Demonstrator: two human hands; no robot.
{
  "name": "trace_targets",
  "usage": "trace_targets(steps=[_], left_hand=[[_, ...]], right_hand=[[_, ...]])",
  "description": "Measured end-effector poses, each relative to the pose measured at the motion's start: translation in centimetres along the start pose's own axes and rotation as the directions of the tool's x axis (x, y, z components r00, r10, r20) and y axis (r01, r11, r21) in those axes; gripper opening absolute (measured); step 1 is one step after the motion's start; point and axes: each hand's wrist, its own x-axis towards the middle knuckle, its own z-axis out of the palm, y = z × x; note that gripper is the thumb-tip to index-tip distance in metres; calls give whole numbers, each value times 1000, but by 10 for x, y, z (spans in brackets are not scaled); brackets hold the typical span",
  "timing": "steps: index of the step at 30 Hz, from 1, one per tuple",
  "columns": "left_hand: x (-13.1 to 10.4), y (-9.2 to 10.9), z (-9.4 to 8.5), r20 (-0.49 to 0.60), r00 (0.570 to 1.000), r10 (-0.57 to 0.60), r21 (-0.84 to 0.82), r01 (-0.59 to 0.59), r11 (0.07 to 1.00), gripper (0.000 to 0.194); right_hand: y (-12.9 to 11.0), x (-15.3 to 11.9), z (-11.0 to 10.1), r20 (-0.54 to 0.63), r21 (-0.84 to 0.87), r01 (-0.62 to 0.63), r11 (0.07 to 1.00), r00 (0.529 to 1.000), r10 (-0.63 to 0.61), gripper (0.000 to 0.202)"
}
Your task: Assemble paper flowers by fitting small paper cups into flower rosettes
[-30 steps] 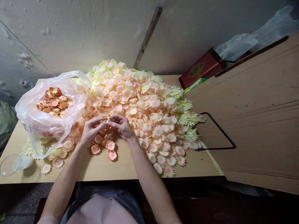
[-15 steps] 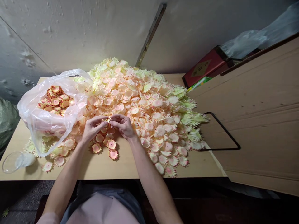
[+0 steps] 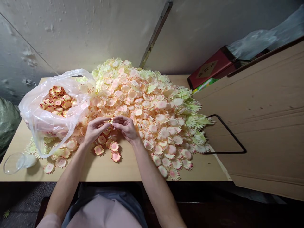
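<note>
My left hand (image 3: 95, 128) and my right hand (image 3: 125, 127) meet fingertip to fingertip at the near edge of a large heap of pink and pale green flower pieces (image 3: 147, 104). Both pinch one small yellowish flower piece (image 3: 111, 121), mostly hidden by the fingers. Just below them, several pink flower pieces with red edges (image 3: 114, 146) lie on the wooden table (image 3: 128, 171). An open clear plastic bag (image 3: 57, 125), left of my left hand, contains red-and-yellow flower pieces (image 3: 57, 102).
A clear cup (image 3: 14, 163) lies on its side at the table's front left. At the right are a large cardboard sheet (image 3: 263, 126), a black metal loop (image 3: 231, 133) and a red box (image 3: 211, 68). A wall (image 3: 95, 31) rises behind the heap.
The whole view has shifted very slightly. Both hands keep the same pinch at the same place, and nothing else has visibly moved.
</note>
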Motion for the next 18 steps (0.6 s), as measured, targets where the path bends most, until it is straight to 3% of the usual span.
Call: trace_targets(steps=[14,18], left_hand=[[0,1,0,-3,1000,-9,-1,9,1000,34],[-1,0,0,15,997,-76,-78,77,994,40]], right_hand=[[2,1,-1,-8,-6,-9,1000,1000,9,27],[5,3,-3,-26,-1,5,1000,1000,-5,25]])
